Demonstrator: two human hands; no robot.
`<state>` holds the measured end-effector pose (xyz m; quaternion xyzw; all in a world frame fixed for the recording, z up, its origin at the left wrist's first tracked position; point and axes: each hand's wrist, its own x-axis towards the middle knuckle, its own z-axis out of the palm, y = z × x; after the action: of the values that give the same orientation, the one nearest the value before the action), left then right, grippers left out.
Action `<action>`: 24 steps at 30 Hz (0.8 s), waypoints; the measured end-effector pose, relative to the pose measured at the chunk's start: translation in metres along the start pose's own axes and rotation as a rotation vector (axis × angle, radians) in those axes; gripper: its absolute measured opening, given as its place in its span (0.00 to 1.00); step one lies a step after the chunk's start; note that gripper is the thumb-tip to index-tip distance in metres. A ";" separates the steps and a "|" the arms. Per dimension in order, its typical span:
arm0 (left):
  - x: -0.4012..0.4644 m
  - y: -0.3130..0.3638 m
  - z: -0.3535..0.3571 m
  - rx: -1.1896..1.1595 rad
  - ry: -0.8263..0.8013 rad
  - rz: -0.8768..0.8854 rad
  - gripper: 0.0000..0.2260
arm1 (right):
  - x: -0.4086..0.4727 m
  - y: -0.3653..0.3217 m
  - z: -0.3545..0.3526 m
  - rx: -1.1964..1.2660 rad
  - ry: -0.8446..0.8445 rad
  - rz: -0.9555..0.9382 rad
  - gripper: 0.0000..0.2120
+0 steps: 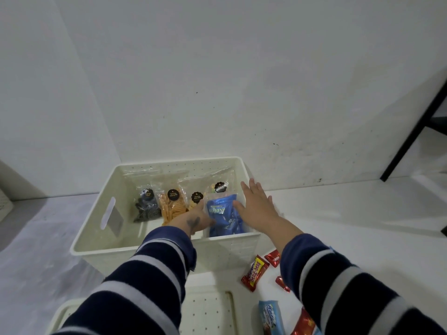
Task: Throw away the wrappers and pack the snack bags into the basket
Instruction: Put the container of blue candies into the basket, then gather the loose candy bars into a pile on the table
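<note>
A cream perforated basket (96,228) stands on the white floor against the wall. Several clear snack bags with black round labels stand in a row inside: dark spirals (147,210), orange sticks (173,209), a pale snack (196,198) and one at the back right (219,187). In front of them stands a blue snack bag (223,217). My left hand (194,220) reaches into the basket with its thumb against the blue bag's left edge; the fingertips are partly hidden. My right hand (256,205) is spread flat over the basket's right rim, thumb on the blue bag.
Wrappers lie on the floor right of the basket: a red Beng-Beng (255,273), two small red ones (273,258) (282,284), a light blue one (271,317) and a red-orange one (304,322). A second cream perforated container (208,310) sits nearest me. A black frame leg (411,131) slants at right.
</note>
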<state>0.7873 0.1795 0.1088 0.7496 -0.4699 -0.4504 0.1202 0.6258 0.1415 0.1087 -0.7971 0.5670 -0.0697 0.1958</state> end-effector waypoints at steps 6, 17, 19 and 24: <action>-0.040 0.036 -0.003 0.190 0.177 0.285 0.23 | -0.039 0.012 -0.036 0.094 0.030 -0.049 0.21; -0.122 0.077 0.083 0.392 0.191 0.637 0.17 | -0.163 0.080 -0.080 -0.147 -0.145 0.108 0.20; -0.132 0.073 0.107 0.387 0.201 0.680 0.17 | -0.186 0.098 -0.079 -0.136 -0.154 0.131 0.20; -0.146 0.051 0.165 0.402 0.148 0.615 0.16 | -0.238 0.151 -0.062 -0.154 -0.265 0.136 0.21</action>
<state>0.6042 0.3109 0.1280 0.6126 -0.7422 -0.2365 0.1339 0.3901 0.3062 0.1326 -0.7716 0.5927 0.0933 0.2114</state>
